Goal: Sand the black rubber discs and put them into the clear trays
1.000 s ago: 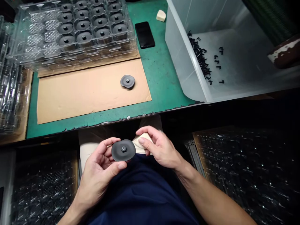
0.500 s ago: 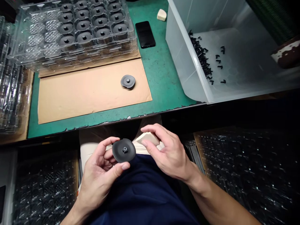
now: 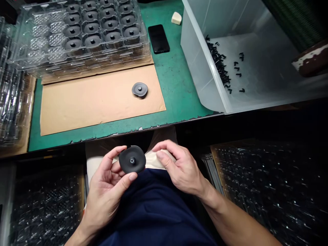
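My left hand (image 3: 109, 181) grips a black, slightly wavy round disc (image 3: 138, 159) by its edge, fingers behind and thumb at the lower rim. A small raised hub sits at the disc's centre, facing up. To the right, my right hand (image 3: 179, 167) is closed in a pinch around a cream sponge-like block (image 3: 170, 154), now mostly covered by the fingers. The two hands are apart, above my lap. A similar dark disc (image 3: 139, 89) lies hub up on the cardboard sheet (image 3: 97, 106) on the bench.
Clear plastic trays (image 3: 84, 56) holding rows of dark discs are stacked behind the cardboard. A black phone (image 3: 159, 39) and another cream block (image 3: 176, 18) lie on the green bench top (image 3: 176, 82). The translucent bin (image 3: 205, 68) contains small black parts (image 3: 217, 61). More trays (image 3: 266, 184) stand low at right.
My left hand has shifted slightly left and up with the disc. The block in my right hand was plainly visible before and is now mostly hidden by the fingers.
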The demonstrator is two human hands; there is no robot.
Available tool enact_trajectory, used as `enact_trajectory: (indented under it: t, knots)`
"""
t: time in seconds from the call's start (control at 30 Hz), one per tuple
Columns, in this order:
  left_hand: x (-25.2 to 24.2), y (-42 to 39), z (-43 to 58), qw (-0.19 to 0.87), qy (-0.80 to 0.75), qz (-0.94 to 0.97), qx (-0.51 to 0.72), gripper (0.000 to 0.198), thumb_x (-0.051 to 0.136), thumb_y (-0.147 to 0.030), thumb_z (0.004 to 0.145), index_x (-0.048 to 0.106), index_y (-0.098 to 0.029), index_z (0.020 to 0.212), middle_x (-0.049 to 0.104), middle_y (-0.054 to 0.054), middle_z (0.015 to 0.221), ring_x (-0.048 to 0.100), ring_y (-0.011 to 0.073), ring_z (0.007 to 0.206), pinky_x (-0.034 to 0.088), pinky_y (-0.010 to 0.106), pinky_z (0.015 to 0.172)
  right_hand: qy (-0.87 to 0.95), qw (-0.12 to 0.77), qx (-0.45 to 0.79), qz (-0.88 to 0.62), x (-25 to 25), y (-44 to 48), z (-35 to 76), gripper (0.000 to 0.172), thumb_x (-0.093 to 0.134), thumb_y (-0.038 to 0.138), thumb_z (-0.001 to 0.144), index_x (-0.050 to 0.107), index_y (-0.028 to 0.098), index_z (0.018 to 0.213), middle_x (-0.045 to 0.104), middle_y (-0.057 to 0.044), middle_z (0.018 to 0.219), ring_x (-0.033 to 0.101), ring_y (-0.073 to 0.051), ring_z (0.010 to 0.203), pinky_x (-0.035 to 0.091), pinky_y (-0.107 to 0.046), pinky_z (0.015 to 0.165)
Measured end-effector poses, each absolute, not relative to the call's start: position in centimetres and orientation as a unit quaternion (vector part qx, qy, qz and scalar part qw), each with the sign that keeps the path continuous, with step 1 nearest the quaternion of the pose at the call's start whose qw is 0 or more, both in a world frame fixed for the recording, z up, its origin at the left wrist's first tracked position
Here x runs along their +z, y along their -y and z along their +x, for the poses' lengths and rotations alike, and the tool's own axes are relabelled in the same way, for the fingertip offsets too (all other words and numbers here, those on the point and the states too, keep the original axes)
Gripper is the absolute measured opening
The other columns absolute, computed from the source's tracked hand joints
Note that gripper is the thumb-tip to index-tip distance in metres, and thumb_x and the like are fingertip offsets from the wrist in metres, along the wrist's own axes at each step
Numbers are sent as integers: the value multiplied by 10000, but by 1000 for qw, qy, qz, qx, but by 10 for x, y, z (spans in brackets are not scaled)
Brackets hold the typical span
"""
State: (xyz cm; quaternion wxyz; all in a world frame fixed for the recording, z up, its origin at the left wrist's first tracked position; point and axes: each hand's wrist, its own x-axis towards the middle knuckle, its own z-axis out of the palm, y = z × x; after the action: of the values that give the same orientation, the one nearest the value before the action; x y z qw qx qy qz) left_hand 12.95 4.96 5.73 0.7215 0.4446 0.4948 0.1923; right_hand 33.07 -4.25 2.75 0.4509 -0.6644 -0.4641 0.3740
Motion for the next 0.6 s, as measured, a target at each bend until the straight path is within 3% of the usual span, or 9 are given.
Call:
enact_trajectory:
  t: [0.1,0.2,0.27,0.33,0.6]
  knots:
    - [54,-45,127,668,-483,534,188,545,765,-241,905,613,-298,1425,804,54,1143,776,238,1014,619,338,945,521,463,394,-599,26,47,324,198,648,349,1005,676,225,1157,730,-46,993,683,-171,875,531,-287,813]
    - [45,-41,120,561,-417,680,222,368,716,-171,918,776,-315,1252,727,67,1358,711,292,1204,546,398,1092,609,480,259,-576,21,51,319,186,642,210,976,701,216,1152,688,-60,924,649,-169,804,513,-284,712]
    - [39,-42,115,490,-369,754,237,390,708,-111,895,794,-318,1214,615,62,1501,665,320,1277,510,416,1134,641,475,184,-574,17,52,319,211,634,138,945,707,201,1132,657,-56,884,625,-161,761,488,-274,658]
    - [37,-43,111,445,-338,795,236,488,678,-60,889,744,-327,1293,574,67,1535,669,320,1271,523,414,1115,651,469,165,-574,14,53,320,242,638,116,927,699,193,1148,651,-53,878,619,-160,752,485,-275,655]
    - [40,-46,111,380,-295,843,240,549,680,-53,868,705,-328,1342,640,74,1457,682,344,1247,544,448,1080,631,468,190,-589,7,60,319,296,609,103,930,670,218,1196,665,-52,906,618,-166,773,500,-290,682]
